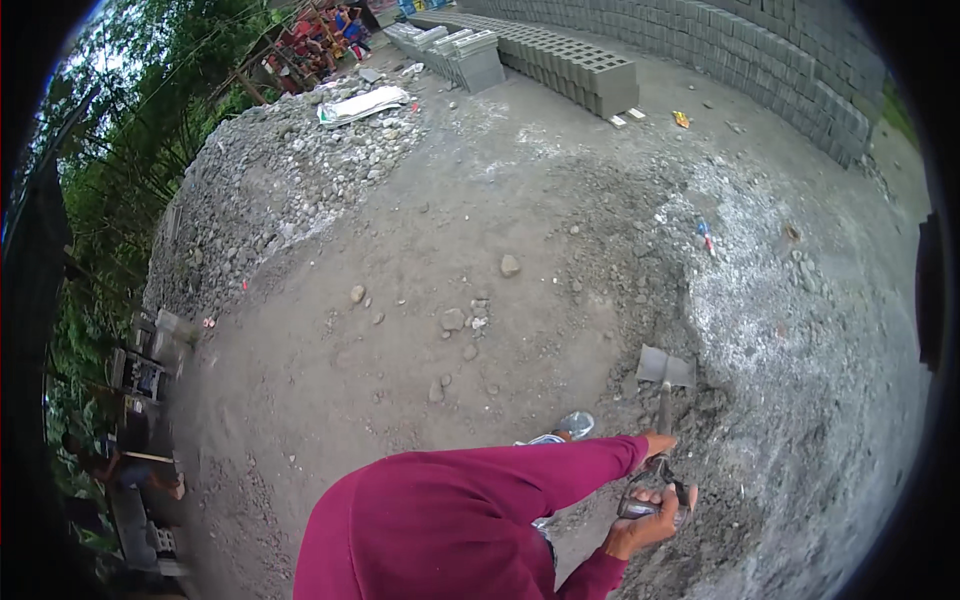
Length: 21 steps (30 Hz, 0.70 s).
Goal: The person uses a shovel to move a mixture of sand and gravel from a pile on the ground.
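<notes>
A shovel's grey metal blade (pixel 652 364) rests on the dark, loose mix of sand and gravel (pixel 715 410) at the right. Its shaft (pixel 665 408) runs back toward me. My left hand (pixel 660 443), at the end of a maroon sleeve, is closed round the shaft below the blade. Nearer to me, my right hand (pixel 648 522) grips the handle end, fingers wrapped round it. The arm partly hides the shaft between the hands. A shoe (pixel 577 425) shows just beyond my left sleeve.
Pale powder (pixel 750 300) covers ground to the right. Scattered stones (pixel 510 265) lie mid-ground. A gravel heap (pixel 270 170) bears a white sack (pixel 365 105). Hollow concrete blocks (pixel 570 65) stand in rows at the back, with a stacked block wall (pixel 740 60). Other people (pixel 350 28) are far left.
</notes>
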### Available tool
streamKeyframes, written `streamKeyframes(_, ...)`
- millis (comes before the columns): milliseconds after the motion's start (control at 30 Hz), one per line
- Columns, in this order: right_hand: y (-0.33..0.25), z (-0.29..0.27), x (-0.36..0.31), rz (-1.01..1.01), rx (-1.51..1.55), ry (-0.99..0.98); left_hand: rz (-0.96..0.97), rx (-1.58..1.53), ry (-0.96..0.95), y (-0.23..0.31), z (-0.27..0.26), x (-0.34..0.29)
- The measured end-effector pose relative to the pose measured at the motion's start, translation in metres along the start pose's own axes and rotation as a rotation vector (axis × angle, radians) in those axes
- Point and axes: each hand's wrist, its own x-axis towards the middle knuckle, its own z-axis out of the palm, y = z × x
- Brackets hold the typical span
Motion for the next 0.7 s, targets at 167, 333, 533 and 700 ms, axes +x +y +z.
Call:
streamKeyframes(167,-0.006,0.019,-0.001,-0.032,-0.086,-0.041,-0.055,0.047,-0.213,0.023,-0.021,0.029)
streamKeyframes(333,-0.023,0.068,-0.008,-0.02,-0.323,-0.101,-0.077,0.017,-0.194,0.046,-0.023,0.036)
streamKeyframes(533,-0.012,0.053,0.027,-0.325,-0.832,-0.573,-0.186,-0.007,-0.285,0.073,0.004,0.047)
streamKeyframes(700,-0.083,0.066,0.027,-0.015,-1.003,-0.394,-0.24,-0.42,-0.263,0.076,0.02,0.06)
